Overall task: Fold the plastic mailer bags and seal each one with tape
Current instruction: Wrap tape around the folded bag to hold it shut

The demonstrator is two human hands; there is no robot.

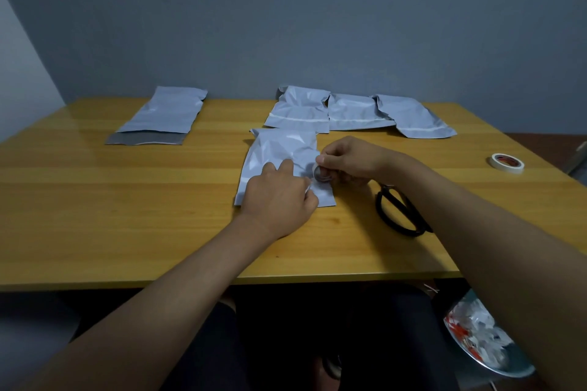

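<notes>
My right hand (347, 159) has its fingers curled round a small round thing, a roll of tape (321, 174) as far as I can tell, pinched at the right edge of the folded mailer bag (279, 155). My left hand (279, 200) rests on the bag's near half, its fingers bent, with a bit of white between thumb and finger; whether that is the free end of the tape or only a crease of plastic, I cannot make out. The two hands are nearly touching, the left nearer to me and lower on the bag.

The bag lies right in front of me on the wooden table (127, 200), its long axis running away from me and leaning slightly left. The roll sits at its right edge, so I judge that the strip must be drawn leftward, across the bag's short width, and my left hand is the one already placed to lead it.

Beyond lie three folded bags in a row (349, 111), and far left an unfolded bag (165, 114). Black scissors (397, 209) lie just under my right wrist; another tape roll (506, 163) sits well apart to the right.
</notes>
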